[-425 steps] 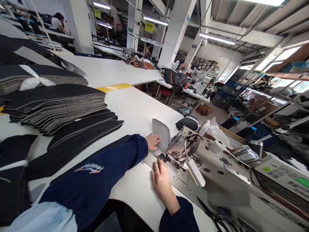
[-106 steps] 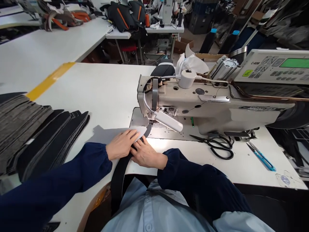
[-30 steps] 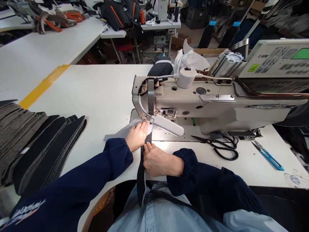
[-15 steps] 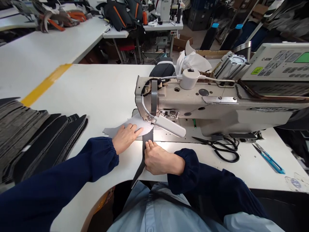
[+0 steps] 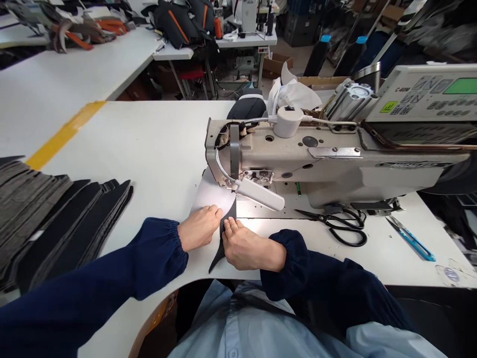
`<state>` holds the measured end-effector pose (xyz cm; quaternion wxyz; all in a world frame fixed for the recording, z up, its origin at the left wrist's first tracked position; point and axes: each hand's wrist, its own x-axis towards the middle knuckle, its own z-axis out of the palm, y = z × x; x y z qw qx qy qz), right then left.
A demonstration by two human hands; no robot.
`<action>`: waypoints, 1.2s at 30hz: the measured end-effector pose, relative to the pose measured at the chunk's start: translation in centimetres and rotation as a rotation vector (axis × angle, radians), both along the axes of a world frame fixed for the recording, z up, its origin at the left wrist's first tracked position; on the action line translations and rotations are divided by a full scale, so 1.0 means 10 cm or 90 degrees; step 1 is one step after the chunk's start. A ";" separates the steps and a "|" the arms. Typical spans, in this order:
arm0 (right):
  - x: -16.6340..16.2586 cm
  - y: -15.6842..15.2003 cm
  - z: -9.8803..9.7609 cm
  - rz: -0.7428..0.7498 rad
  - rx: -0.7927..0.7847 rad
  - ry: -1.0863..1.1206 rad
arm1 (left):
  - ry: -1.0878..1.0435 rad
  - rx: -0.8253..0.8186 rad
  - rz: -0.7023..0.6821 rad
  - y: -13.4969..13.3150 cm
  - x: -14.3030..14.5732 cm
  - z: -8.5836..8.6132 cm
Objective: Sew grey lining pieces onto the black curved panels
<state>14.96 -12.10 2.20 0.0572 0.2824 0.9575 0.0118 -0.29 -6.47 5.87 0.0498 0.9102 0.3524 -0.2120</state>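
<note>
My left hand [image 5: 199, 228] lies flat on a pale grey fabric panel [image 5: 211, 195], whose far edge runs under the presser foot [image 5: 238, 185] of the sewing machine [image 5: 298, 159]. My right hand [image 5: 246, 247] presses a curved black strip [image 5: 228, 223] against the panel's edge, close to my left fingertips. The strip's pointed tail [image 5: 217, 260] sticks out toward me below my right hand. The needle area is partly hidden by the machine's white lamp bar [image 5: 259, 195].
Black scissors [image 5: 345, 227] and blue-handled thread snips [image 5: 410, 243] lie right of the machine. Stacked black-and-grey panels [image 5: 48, 219] sit at left on the white table [image 5: 141, 149]. A control panel [image 5: 421, 94] stands at upper right. Other workbenches lie beyond.
The grey panel has swung clockwise, its left end lifting away from the table's left side toward the machine. My left hand has shifted slightly right, and the black strip's tail has turned up and right.
</note>
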 end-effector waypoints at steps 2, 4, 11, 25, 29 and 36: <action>0.00 -0.03 -0.05 0.000 0.030 0.007 | -0.003 -0.022 0.012 -0.01 0.02 -0.02; -0.01 -0.08 -0.09 0.002 0.057 0.018 | -0.013 -0.042 0.031 -0.02 0.04 -0.03; 0.00 -0.25 -0.20 0.051 0.074 0.087 | -0.085 -0.041 0.080 -0.09 0.05 -0.16; -0.04 -0.26 -0.44 0.015 0.120 0.166 | -0.373 0.052 -0.001 -0.14 -0.11 -0.61; -0.07 -0.20 -0.53 0.001 0.139 0.176 | -0.417 0.044 -0.006 -0.03 -0.11 -0.64; -0.10 -0.02 -0.66 -0.036 0.132 0.177 | -0.378 0.054 -0.034 0.21 -0.09 -0.68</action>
